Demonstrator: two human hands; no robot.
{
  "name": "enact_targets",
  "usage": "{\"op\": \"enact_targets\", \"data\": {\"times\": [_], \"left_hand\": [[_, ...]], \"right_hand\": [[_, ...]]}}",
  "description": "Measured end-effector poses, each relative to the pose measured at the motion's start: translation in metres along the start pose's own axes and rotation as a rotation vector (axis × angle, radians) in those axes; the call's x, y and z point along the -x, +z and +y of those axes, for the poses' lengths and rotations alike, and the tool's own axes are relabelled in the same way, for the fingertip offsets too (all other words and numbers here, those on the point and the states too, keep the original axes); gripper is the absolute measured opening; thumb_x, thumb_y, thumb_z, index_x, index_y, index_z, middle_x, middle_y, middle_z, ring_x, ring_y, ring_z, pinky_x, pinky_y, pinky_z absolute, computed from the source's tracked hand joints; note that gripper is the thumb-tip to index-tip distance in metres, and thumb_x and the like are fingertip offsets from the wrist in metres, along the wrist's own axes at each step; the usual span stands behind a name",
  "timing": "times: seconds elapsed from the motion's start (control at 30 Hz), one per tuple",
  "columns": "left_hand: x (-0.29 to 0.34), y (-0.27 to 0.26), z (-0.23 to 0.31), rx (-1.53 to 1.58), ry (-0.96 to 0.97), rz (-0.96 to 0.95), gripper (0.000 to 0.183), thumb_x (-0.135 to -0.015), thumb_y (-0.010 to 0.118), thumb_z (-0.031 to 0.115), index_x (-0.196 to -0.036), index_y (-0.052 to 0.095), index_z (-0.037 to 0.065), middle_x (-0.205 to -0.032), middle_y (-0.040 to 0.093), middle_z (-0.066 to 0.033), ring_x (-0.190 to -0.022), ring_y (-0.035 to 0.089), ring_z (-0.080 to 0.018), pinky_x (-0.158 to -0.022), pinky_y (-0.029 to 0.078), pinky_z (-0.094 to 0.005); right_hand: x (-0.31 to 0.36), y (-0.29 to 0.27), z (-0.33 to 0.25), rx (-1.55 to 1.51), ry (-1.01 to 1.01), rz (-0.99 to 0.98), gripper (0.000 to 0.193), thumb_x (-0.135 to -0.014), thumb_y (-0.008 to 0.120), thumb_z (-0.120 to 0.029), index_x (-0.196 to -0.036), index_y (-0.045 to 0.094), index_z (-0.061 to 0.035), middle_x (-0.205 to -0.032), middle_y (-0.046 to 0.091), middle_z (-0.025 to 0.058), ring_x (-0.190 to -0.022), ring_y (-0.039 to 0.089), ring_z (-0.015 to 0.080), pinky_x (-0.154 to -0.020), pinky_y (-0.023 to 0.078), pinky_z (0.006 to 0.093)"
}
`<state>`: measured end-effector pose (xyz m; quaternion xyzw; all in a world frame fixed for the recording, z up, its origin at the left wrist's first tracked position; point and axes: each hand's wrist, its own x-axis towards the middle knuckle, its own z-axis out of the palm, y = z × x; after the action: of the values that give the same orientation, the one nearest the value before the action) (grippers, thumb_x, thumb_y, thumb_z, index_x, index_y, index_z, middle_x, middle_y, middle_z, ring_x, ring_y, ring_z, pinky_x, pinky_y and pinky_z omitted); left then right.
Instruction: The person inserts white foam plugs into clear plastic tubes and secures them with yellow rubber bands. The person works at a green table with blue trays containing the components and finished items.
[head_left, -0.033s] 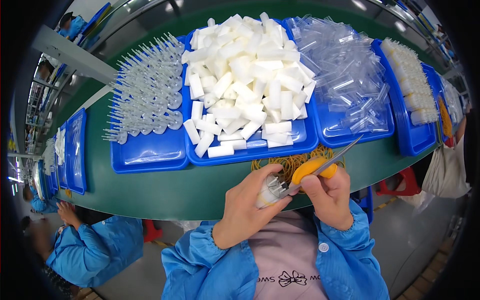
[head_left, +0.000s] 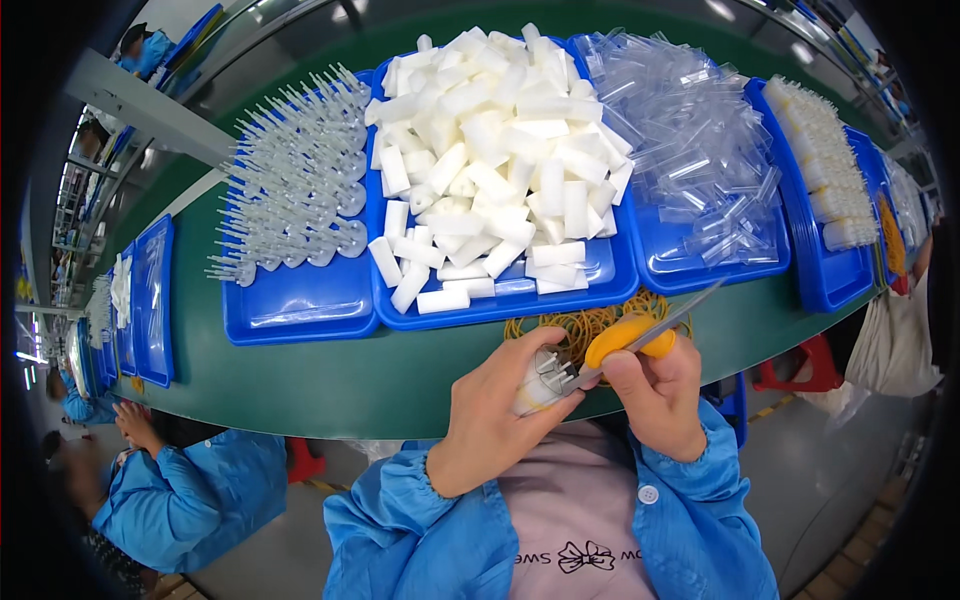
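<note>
My left hand (head_left: 482, 420) is wrapped round a small white and clear bundle (head_left: 548, 375) with several thin white prongs sticking up. A yellowish band shows low on it. My right hand (head_left: 668, 405) grips a slim metal tool (head_left: 685, 308), possibly tweezers, pinched between thumb and fingers. One tapered end points up to the right; the other meets the bundle's prongs. Yellow finger cots (head_left: 618, 338) appear to cover fingers of the right hand. Just beyond both hands lies a pile of yellow rubber bands (head_left: 548, 325), partly hidden by them.
Blue trays stand along the green table (head_left: 290, 390): white stemmed discs (head_left: 300, 190), white foam cylinders (head_left: 490, 170), clear plastic tubes (head_left: 690, 140), and bundled white parts (head_left: 820, 160) at right. A co-worker in a blue sleeve (head_left: 200, 490) sits at left.
</note>
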<state>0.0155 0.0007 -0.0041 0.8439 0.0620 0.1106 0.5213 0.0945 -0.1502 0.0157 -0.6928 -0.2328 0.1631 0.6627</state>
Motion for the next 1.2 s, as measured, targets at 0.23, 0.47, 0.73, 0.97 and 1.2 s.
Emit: {"op": "enact_targets", "data": {"times": [0.23, 0.47, 0.73, 0.97, 1.2], "left_hand": [[0.002, 0.000, -0.003, 0.044, 0.015, 0.013, 0.052, -0.069, 0.078, 0.011, -0.115, 0.055, 0.007, -0.095, 0.062, -0.0107, -0.082, 0.063, -0.0225, -0.071, 0.050, -0.0311], [0.001, -0.008, -0.005, 0.939, -0.405, -0.321, 0.075, -0.065, 0.083, 0.008, -0.126, 0.041, 0.004, -0.094, 0.058, -0.0071, -0.077, 0.056, -0.0119, -0.069, 0.046, -0.0241], [0.004, -0.009, -0.011, 0.998, -0.496, -0.472, 0.067, -0.068, 0.081, 0.009, -0.124, 0.042, 0.008, -0.101, 0.054, -0.0025, -0.092, 0.053, -0.0097, -0.080, 0.045, -0.0242], [0.012, -0.007, -0.017, 1.086, -0.585, -0.459, 0.062, -0.071, 0.076, 0.009, -0.122, 0.042, 0.006, -0.100, 0.054, -0.0050, -0.076, 0.055, -0.0117, -0.067, 0.045, -0.0237], [0.009, -0.005, -0.020, 1.414, -0.541, -0.447, 0.067, -0.076, 0.072, 0.041, -0.122, 0.040, 0.004, -0.101, 0.047, -0.0107, -0.065, 0.052, -0.0180, -0.054, 0.039, -0.0250]], "right_hand": [[0.002, -0.002, -0.002, -0.156, -0.006, 0.005, 0.017, -0.092, 0.055, -0.012, -0.094, 0.059, 0.0038, -0.083, 0.063, 0.0101, -0.072, 0.062, 0.0158, -0.065, 0.050, 0.0287], [-0.001, -0.017, 0.005, -0.396, 0.010, 0.101, 0.022, -0.095, 0.052, -0.018, -0.097, 0.054, 0.0035, -0.087, 0.061, 0.0104, -0.076, 0.061, 0.0157, -0.070, 0.051, 0.0288], [-0.008, -0.013, -0.006, -0.329, 0.112, -0.115, 0.016, -0.094, 0.050, -0.010, -0.096, 0.056, 0.0047, -0.086, 0.062, 0.0087, -0.073, 0.060, 0.0121, -0.066, 0.050, 0.0254], [-0.022, -0.008, -0.005, 0.170, -0.063, -0.267, 0.016, -0.088, 0.056, -0.018, -0.093, 0.062, -0.0036, -0.077, 0.061, 0.0112, -0.065, 0.061, 0.0248, -0.055, 0.045, 0.0321], [-0.012, -0.025, -0.014, -0.028, -0.050, 0.014, 0.017, -0.084, 0.062, -0.014, -0.095, 0.066, -0.0017, -0.080, 0.064, 0.0138, -0.074, 0.064, 0.0246, -0.064, 0.049, 0.0300]]}}
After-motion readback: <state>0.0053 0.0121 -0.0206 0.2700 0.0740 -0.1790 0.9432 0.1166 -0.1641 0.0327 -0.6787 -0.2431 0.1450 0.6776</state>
